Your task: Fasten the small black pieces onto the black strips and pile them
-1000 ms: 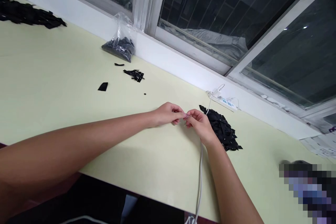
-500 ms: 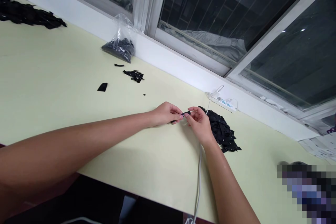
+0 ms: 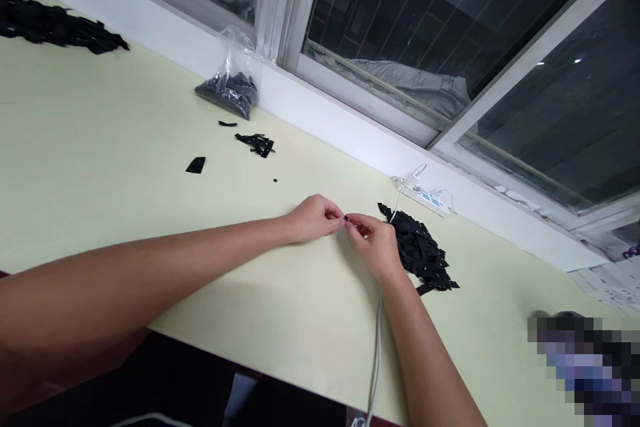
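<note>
My left hand [image 3: 316, 217] and my right hand [image 3: 376, 241] meet fingertip to fingertip over the table. Both are closed in a pinch on a small black strip [image 3: 346, 218], of which only a dark bit shows between the fingers. Just beyond my right wrist lies a heap of black strips [image 3: 423, 250], with small pale marks on several of them. Left of my hands are a small dark disc [image 3: 275, 180], a little pile of black strips [image 3: 256, 144] and a black four-sided piece [image 3: 196, 165].
A clear plastic bag [image 3: 231, 83] of dark pieces leans by the white ledge. More black strips [image 3: 60, 27] lie at far left. A white cable [image 3: 379, 347] runs under my right arm toward a power strip [image 3: 425, 198]. A pixelated patch [image 3: 590, 367] covers the lower right.
My right hand has moved slightly left, closing up against my left fingertips. The black strip, which showed at greater length before, is now almost hidden between the fingers.
</note>
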### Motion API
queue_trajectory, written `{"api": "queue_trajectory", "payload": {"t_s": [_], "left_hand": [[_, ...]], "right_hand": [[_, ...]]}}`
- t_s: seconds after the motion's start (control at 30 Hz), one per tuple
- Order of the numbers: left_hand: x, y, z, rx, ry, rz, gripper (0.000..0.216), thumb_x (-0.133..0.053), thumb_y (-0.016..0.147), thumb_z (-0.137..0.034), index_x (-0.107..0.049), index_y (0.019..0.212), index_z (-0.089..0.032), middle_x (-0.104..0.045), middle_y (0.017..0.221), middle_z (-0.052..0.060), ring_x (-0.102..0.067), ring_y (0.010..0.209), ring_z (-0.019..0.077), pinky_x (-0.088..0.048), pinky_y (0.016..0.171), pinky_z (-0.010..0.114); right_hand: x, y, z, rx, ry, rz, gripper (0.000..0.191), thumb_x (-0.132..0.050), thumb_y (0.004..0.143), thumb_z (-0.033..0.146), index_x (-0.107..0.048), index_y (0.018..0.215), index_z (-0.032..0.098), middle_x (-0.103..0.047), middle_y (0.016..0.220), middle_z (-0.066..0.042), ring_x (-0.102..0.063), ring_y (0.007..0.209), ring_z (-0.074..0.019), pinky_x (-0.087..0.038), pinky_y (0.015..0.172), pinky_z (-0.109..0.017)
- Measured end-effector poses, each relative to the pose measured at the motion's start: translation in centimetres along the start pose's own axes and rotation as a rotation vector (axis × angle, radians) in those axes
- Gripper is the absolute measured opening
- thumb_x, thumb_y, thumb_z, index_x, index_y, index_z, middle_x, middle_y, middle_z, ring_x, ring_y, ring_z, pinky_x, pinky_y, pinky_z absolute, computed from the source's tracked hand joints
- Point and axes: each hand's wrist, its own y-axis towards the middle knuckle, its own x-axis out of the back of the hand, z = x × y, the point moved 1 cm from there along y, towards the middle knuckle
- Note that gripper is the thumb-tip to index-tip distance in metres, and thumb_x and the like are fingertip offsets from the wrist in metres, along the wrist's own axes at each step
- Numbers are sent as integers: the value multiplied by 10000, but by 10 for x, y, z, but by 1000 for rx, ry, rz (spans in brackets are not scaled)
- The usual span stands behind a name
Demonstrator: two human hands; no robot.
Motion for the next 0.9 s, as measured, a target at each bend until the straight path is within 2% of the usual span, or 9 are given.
{"api": "queue_trajectory", "payload": {"t_s": [0.13, 0.27, 0.43, 0.67, 0.9], "left_hand": [[-2, -1, 1, -63, 160, -10, 177, -592, 779, -252, -742, 815, -164, -693, 719, 26, -572, 634, 141, -388, 565, 250], [-4, -3, 1, -144, 315, 19, 158, -549, 788, -178, -706, 809, -166, -697, 754, 40, -595, 669, 160, -407, 602, 264], [-9, -9, -4, -255, 520, 76, 198, -493, 833, -131, -688, 810, -156, -676, 810, 87, -613, 768, 212, -429, 674, 308], [-13, -13, -5, -262, 546, 69, 180, -483, 834, -109, -659, 815, -146, -629, 813, 86, -590, 732, 204, -428, 660, 316], [-14, -13, -5, -224, 577, 83, 166, -484, 820, -106, -634, 766, -153, -617, 824, 89, -579, 721, 200, -423, 646, 314]], "right_hand": [[-2, -2, 5, 21, -62, 7, 251, -561, 827, 287, -783, 927, 229, -756, 789, -32, -651, 657, -176, -475, 646, -276], [-6, -2, 9, -40, -112, 12, 208, -582, 779, 257, -783, 829, 236, -734, 685, -15, -647, 625, -175, -457, 620, -267], [-9, -2, 11, -123, -75, 15, 186, -591, 747, 242, -772, 787, 251, -750, 719, -9, -683, 670, -191, -482, 658, -279], [-12, -2, 15, -261, -44, -33, 164, -610, 713, 244, -768, 755, 244, -746, 699, -21, -683, 647, -205, -485, 616, -290], [-14, -2, 17, -271, -39, -42, 170, -613, 726, 243, -782, 735, 251, -749, 700, -30, -683, 652, -212, -475, 599, -293]]}}
